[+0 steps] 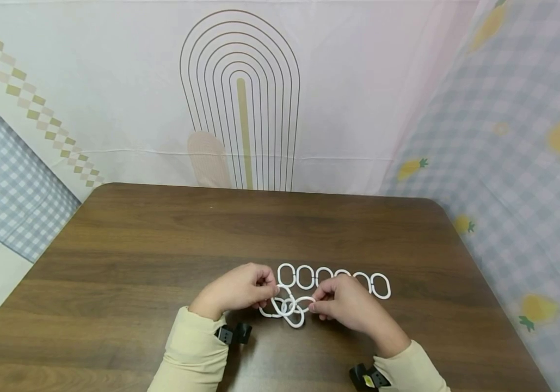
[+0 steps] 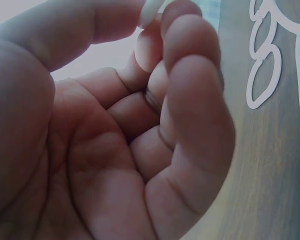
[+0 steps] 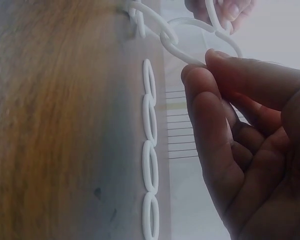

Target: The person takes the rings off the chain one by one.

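Thumb and fingertips of my left hand (image 1: 240, 287) pinch a white oval ring, whose edge (image 2: 150, 11) shows between them in the left wrist view. My right hand (image 1: 350, 306) grips another white oval ring (image 3: 176, 51) between thumb and forefinger. These two rings cross each other between the hands, and a further linked ring (image 3: 152, 16) hangs from the right-hand one. In the head view the linked rings form a small overlapping cluster (image 1: 296, 325). The left fingers curl in front of part of the left ring.
Behind the hands, a row of similar white oval rings (image 1: 278, 276) lies on the brown wooden table (image 1: 162, 234); the right hand covers part of it. A patterned cloth (image 1: 348, 98) hangs beyond the table's far edge. Each wrist wears a small black camera (image 1: 233, 333).
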A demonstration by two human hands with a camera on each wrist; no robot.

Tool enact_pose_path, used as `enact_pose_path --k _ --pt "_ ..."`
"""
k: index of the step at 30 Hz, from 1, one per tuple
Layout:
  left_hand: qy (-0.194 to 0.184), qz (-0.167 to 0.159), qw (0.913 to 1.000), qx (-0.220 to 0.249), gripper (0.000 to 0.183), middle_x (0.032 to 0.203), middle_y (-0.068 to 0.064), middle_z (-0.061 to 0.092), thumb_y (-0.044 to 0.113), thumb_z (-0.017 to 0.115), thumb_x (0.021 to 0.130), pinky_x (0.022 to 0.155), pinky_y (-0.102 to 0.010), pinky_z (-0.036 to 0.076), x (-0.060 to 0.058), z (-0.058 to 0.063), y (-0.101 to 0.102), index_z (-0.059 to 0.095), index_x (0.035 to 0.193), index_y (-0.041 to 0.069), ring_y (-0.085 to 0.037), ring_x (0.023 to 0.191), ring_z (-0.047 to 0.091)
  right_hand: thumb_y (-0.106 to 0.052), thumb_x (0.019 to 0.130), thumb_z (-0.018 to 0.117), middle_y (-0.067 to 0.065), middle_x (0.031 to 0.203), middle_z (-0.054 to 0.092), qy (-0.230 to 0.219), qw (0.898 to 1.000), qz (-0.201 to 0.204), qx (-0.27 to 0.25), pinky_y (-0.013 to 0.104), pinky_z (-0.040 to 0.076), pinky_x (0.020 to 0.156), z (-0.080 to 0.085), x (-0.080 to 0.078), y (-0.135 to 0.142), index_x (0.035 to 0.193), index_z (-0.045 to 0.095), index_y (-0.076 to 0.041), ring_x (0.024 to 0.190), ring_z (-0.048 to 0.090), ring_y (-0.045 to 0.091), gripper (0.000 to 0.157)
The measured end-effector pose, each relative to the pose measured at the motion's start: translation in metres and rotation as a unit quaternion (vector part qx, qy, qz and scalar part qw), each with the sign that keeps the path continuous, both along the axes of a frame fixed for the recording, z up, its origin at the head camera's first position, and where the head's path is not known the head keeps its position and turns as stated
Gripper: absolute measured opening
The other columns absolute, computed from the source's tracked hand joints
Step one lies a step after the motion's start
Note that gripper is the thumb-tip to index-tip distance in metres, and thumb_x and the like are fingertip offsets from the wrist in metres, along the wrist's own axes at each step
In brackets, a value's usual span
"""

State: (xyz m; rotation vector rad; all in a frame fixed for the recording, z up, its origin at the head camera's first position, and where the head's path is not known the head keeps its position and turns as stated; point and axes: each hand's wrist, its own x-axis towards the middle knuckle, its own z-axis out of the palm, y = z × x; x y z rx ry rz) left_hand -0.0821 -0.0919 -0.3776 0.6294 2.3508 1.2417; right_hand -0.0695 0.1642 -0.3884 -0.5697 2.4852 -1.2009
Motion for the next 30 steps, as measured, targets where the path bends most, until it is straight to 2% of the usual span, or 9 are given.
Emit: enact_pose_path --k 12,30 --pt "0.010 0.011 0.9996 -0.023 0.019 0.060 0.005 0.058 0.014 0.066 0.094 0.052 -0.025 0.047 0.0000 -0.0003 0.0006 0.061 0.076 0.012 -0.007 0.052 0.053 -0.009 0.084 0.077 -0.004 0.060 0.062 0.011 1.000 0.002 0.018 0.024 0.045 0.047 0.0000 0.0019 -0.0025 0.074 0.072 -0.014 0.054 0.056 0.007 0.012" --pt "0.005 0.014 0.9998 -0.015 0.019 0.060 0.005 0.057 0.014 0.066 0.094 0.051 -0.024 0.046 0.0005 0.0007 0.0008 0.061 0.076 0.011 -0.007 0.051 0.052 -0.009 0.083 0.078 -0.008 0.058 0.059 0.013 1.000 0.014 0.025 0.024 0.044 0.046 -0.0007 0.0040 -0.0068 0.072 0.072 -0.017 0.051 0.053 0.005 0.015"
